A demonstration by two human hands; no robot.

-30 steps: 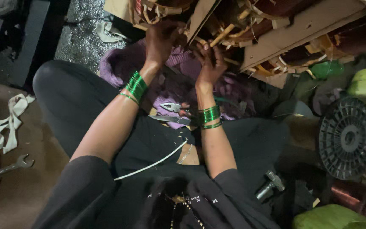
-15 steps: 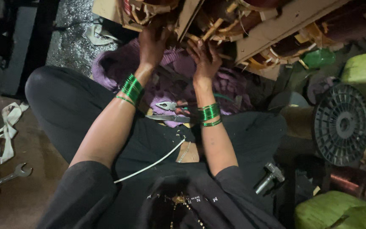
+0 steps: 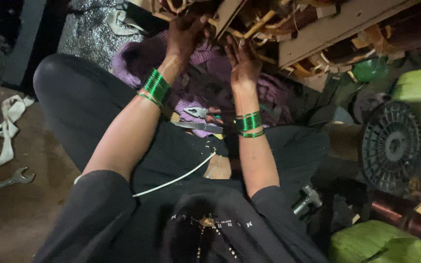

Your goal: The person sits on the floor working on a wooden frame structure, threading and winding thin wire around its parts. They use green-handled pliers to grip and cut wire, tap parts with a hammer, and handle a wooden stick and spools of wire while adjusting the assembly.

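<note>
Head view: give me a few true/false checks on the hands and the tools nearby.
1. Both wrists wear green bangles. True: left hand, right hand.
2. A spanner lies on the floor. True.
3. The pliers are held in the right hand. False: they lie on the lap below the hands.
4. Both hands reach into the bundle of tan strips. True.
5. The black spool sits in the left hand. False: it sits apart, at the right side.

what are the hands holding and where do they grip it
Cannot be told for certain: both the left hand and right hand have fingers pushed among the tan strips of the coil winding; no clear grip shows.
</note>
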